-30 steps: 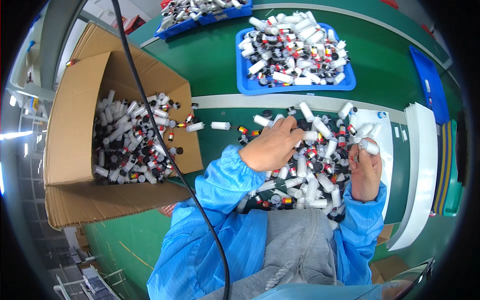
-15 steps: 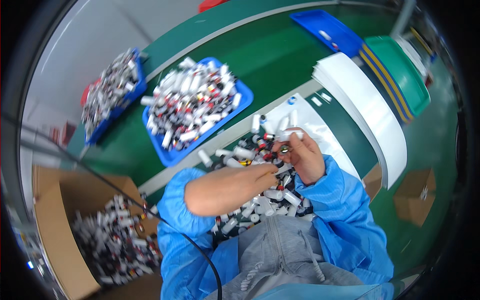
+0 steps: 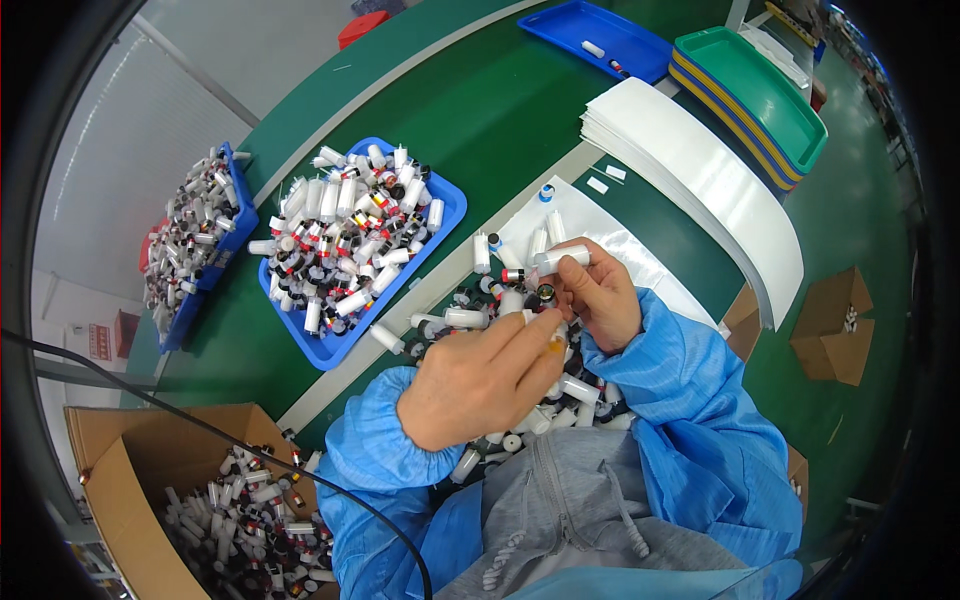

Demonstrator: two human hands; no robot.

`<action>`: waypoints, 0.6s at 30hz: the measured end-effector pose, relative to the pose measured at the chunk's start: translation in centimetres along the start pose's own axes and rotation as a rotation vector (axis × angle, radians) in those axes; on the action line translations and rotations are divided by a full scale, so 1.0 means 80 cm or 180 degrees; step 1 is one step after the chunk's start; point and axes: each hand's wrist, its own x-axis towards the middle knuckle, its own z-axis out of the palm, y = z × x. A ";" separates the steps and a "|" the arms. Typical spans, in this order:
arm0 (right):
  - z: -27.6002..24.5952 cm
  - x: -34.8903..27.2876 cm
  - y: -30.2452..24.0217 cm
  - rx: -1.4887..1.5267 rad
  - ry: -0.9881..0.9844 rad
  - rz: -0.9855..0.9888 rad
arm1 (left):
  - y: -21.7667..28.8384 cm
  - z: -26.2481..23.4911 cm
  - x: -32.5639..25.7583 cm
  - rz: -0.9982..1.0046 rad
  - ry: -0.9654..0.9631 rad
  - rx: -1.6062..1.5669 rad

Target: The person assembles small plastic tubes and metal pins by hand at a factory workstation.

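fingers of the right hand (image 3: 600, 295) are pinched around a white tube (image 3: 562, 259) above the loose pile (image 3: 520, 400); the left hand (image 3: 480, 380) meets it, fingers together. much is judged unsorted; the blue tray (image 3: 330, 350) is well filled.

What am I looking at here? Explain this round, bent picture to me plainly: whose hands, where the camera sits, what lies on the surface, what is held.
There is no machine here, only a person in a blue coat working with bare hands. The camera sits on that person's head and looks down; its wide lens bends straight edges and darkens the rim.

The right hand holds a small white tube in its fingers. The left hand reaches across to it, fingertips close to the right hand, over a loose pile of small tubes on the green table.

Further off lie a blue tray full of the same tubes, a second full tray, a stack of white sheets, stacked green and blue trays, and a cardboard box of tubes at lower left.
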 end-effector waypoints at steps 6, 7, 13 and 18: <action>0.003 -0.005 -0.011 0.0809 -0.0172 -0.0382 | -0.020 0.031 -0.002 -0.1461 0.1296 -0.1021; 0.004 -0.008 -0.012 0.0724 -0.0265 -0.0442 | -0.025 0.045 -0.009 -0.1455 0.1299 -0.1007; 0.002 -0.014 -0.020 -0.0238 -0.0179 -0.0949 | -0.036 0.090 -0.012 -0.2182 0.1028 -0.3286; 0.003 -0.016 -0.021 -0.0656 -0.0063 -0.1243 | -0.035 0.089 -0.010 -0.2281 0.0982 -0.2637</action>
